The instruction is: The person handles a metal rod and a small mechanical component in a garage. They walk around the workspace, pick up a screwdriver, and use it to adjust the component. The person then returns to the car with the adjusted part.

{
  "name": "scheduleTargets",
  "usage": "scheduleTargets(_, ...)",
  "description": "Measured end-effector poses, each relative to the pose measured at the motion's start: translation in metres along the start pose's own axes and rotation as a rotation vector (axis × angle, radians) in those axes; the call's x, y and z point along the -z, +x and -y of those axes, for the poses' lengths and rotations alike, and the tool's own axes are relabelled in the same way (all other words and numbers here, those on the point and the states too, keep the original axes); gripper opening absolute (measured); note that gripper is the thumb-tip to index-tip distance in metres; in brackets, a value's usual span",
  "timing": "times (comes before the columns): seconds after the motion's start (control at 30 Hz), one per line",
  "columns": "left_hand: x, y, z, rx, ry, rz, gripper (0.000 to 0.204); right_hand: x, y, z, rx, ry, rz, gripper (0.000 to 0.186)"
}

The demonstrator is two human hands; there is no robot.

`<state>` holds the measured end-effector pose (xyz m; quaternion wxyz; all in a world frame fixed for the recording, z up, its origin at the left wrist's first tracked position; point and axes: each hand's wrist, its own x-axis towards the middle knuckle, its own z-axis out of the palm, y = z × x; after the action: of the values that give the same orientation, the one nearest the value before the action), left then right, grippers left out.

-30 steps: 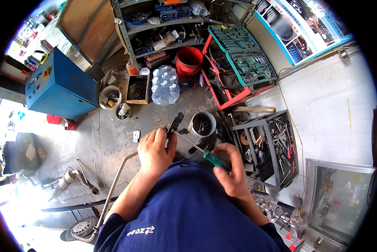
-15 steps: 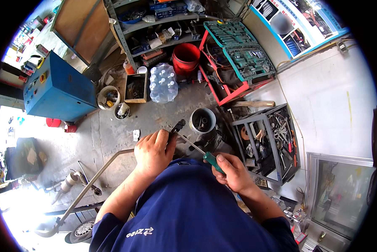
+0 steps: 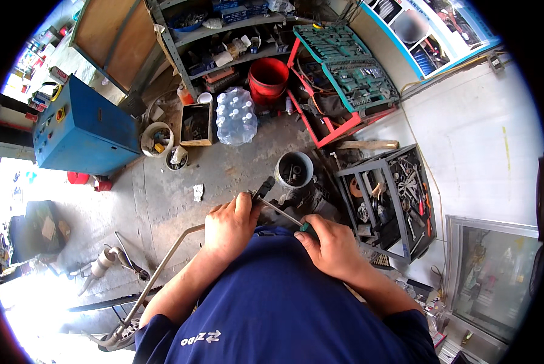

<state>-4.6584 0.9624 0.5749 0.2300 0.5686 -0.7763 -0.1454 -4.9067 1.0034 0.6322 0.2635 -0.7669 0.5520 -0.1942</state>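
My left hand (image 3: 230,225) is closed around the upper end of a long bent metal pipe (image 3: 169,252), which runs down past my left forearm. A black fitting (image 3: 264,187) sticks out beyond the fingers at that end. In my right hand (image 3: 332,246) is a screwdriver (image 3: 286,215) with a green handle, now largely covered by the fingers. Its shaft slants up and left to the black fitting; whether the tip touches it or sits inside, I cannot tell.
A grey bucket (image 3: 293,170) with metal parts stands just beyond my hands. To the right are a metal tool bin (image 3: 378,182) and a green socket set (image 3: 357,79) on a red cart. Shrink-wrapped bottles (image 3: 236,118), a red bucket (image 3: 267,85) and a blue cabinet (image 3: 90,130) stand farther off.
My right hand has turned and closed farther over the screwdriver's handle, hiding most of it. My left hand, the pipe and its fitting have shifted slightly to the right.
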Motion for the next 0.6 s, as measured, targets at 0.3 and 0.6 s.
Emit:
scheduleTargets(0.3,0.006,-0.013,-0.002,-0.161,-0.177,-0.150,0.024,-0.001,-0.021,0.013,-0.180,0.227,0.201,0.038)
scheduleTargets(0.6,-0.005,-0.025,0.008,-0.100,-0.140,-0.096,0.025,-0.006,-0.014,0.005,-0.330,0.465,0.396,0.048)
